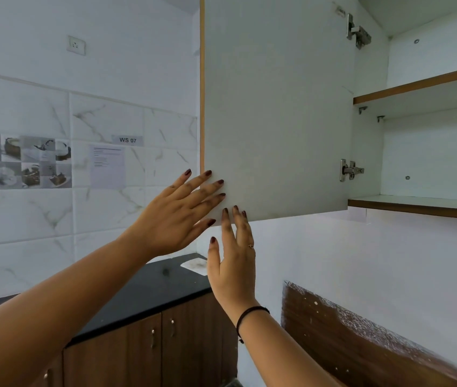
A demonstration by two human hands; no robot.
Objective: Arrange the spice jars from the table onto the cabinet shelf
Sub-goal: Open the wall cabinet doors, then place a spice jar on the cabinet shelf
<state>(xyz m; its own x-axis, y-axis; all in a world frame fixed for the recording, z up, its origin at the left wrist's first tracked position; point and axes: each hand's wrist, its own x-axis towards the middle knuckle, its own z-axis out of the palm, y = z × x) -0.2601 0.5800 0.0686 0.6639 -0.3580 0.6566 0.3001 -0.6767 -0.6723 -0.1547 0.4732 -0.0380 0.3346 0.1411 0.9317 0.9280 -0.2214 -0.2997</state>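
Nothing gripped right now: both hands are spread open with straight fingers. The left hand (177,216) lies flat against the lower left corner of the cabinet door (274,107). The right hand (232,263), just below it, has its fingertips touching the door's bottom edge, and neither holds anything.

The door is swung wide and fills the middle of the frame, with its hinge (350,170) on the right side. Past it, at the right of the frame, you can see the lower shelf (417,203) and the upper shelf (417,85). I can't spot any spice jars on the parts in view. No jars and no table anywhere else in the shot either, so where they sit I can't tell.

Further back, at lower centre, there's a black counter (149,289) over brown cupboards (165,344). Beyond that is a tiled wall with a "WS 07" label (127,140) at centre left.

My guess is this is the very start: cabinet opened, and every jar left to fetch and line up on a shelf
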